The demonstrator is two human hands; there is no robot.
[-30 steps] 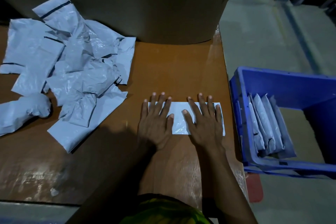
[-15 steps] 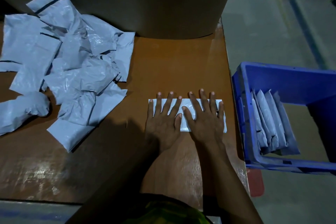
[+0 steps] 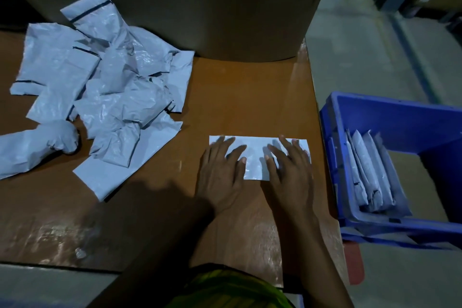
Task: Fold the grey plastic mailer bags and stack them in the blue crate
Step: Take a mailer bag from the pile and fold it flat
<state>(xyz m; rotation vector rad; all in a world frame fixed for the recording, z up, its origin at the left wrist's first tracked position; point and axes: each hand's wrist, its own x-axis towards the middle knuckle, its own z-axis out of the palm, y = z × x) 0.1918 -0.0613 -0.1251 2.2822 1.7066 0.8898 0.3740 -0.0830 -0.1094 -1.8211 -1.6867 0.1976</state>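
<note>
The left hand [image 3: 221, 170] and right hand [image 3: 290, 170] have slid apart since half a second ago, smoothing the folded mailer [image 3: 255, 157] on the bench [image 3: 237, 95]. Neither has a grip; straight fingers press it flat. The crease looks set, ready for the blue crate [image 3: 375, 112] at 3 o'clock.

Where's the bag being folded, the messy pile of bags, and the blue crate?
folded bag [image 3: 255, 165]: head view, bare strip at its middle.
pile of bags [image 3: 120, 97]: head view, crumpled middle of the heap.
blue crate [image 3: 390, 117]: head view, far inner wall.
</note>
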